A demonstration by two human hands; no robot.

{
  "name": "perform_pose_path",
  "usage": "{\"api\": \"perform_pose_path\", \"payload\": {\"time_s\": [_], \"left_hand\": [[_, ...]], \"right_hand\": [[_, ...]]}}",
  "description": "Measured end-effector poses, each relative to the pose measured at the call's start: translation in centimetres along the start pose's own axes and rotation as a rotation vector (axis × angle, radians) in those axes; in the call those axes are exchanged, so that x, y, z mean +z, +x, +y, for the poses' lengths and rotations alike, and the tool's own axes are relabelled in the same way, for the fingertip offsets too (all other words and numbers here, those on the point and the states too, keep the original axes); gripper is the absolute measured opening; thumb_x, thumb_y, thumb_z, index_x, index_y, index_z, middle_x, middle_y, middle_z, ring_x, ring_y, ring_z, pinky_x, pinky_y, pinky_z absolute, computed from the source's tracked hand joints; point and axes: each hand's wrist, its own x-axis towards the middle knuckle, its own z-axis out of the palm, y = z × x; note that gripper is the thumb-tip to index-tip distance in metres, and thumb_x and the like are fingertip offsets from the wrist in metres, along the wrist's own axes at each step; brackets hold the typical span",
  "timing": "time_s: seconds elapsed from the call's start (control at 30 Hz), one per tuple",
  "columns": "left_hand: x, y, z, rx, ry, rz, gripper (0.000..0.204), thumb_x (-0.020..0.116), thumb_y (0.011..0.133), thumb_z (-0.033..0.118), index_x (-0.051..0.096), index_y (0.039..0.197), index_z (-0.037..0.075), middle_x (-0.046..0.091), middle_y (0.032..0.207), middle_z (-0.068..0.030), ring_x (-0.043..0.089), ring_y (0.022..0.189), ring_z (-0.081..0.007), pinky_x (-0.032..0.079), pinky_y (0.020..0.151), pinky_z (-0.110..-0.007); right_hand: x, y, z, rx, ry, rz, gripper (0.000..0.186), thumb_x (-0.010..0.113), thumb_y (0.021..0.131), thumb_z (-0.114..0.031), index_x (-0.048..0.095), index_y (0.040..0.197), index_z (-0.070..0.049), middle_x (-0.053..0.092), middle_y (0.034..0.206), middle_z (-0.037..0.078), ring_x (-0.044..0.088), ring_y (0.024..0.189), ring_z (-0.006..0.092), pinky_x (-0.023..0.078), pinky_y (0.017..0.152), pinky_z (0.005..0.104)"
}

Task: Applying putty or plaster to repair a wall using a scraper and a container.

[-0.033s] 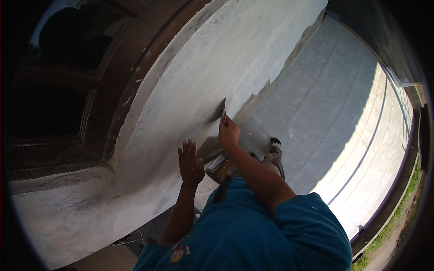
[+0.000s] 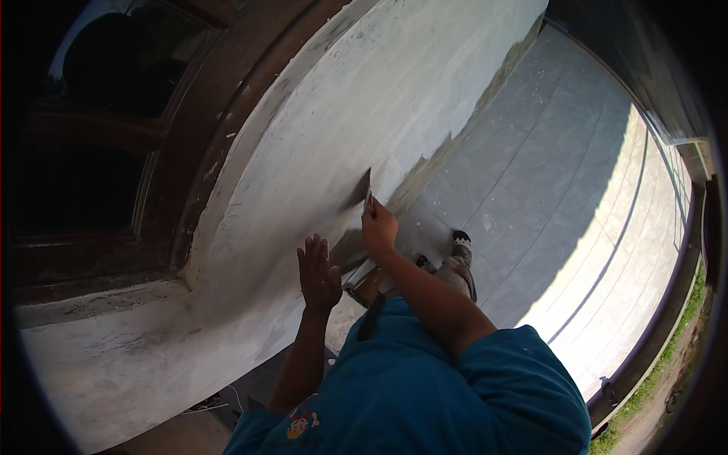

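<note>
While the right hand point(image 2: 380, 227) is clenched around the near end of a scraper point(image 2: 368, 182), the left hand point(image 2: 319, 274) holds nothing, its fingers extended beside the white wall point(image 2: 303, 167). The scraper's blade stands at the wall, contact unclear. It looks light, thin and fairly stiff, best gripped where the fist is. The blue shirt point(image 2: 409, 379) bears a cartoon figure point(image 2: 302, 425); no writing is legible.

Tiled porch point(image 2: 531, 144), wood-framed window point(image 2: 83, 186), plastered wall point(image 2: 303, 159), grass point(image 2: 688, 317)
</note>
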Motion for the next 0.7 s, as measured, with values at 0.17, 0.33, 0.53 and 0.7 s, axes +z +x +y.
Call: {"api": "perform_pose_path", "payload": {"time_s": [0.17, 0.33, 0.53, 0.7], "left_hand": [[0.1, -1.0, -0.7, -0.029, -0.007, -0.006, 0.052, 0.039, 0.098, 0.03, 0.044, 0.136, -0.005, 0.039, 0.146, -0.0223, 0.029, 0.14, -0.0377, 0.016, 0.116, -0.052], [-0.7, -1.1, -0.7, -0.043, 0.002, -0.002, 0.053, 0.038, 0.098, 0.03, 0.043, 0.137, -0.005, 0.038, 0.146, -0.0218, 0.028, 0.141, -0.0372, 0.014, 0.117, -0.051], [-0.1, -1.2, 0.2, -0.027, -0.008, -0.023, 0.053, 0.036, 0.099, 0.031, 0.043, 0.137, -0.005, 0.038, 0.147, -0.0216, 0.028, 0.141, -0.0373, 0.014, 0.117, -0.051], [-0.8, -3.7, -0.9, -0.122, -0.002, -0.009, 0.053, 0.036, 0.099, 0.031, 0.041, 0.139, -0.003, 0.037, 0.147, -0.0216, 0.028, 0.141, -0.0378, 0.014, 0.117, -0.052]], "right_hand": [[-2.9, -4.7, -0.4, -0.039, 0.074, -0.275, 0.028, 0.057, 0.086, -0.017, 0.066, 0.11, -0.006, 0.067, 0.083, 0.018, 0.068, 0.074, 0.0264, 0.05, 0.07, 0.0371], [-0.1, 1.2, 12.2, 0.328, 0.273, -0.06, 0.028, 0.058, 0.079, -0.02, 0.069, 0.096, 0.0, 0.068, 0.076, 0.017, 0.068, 0.073, 0.029, 0.05, 0.068, 0.0392], [4.1, 5.8, 16.3, 0.448, 0.322, 0.07, 0.029, 0.06, 0.076, -0.021, 0.07, 0.093, 0.0, 0.068, 0.075, 0.017, 0.068, 0.074, 0.0287, 0.05, 0.069, 0.0399], [4.5, -2.3, 6.4, 0.441, 0.391, -0.176, 0.025, 0.057, 0.078, -0.004, 0.068, 0.099, 0.005, 0.068, 0.086, 0.013, 0.066, 0.074, 0.0212, 0.054, 0.067, 0.0331]]}}
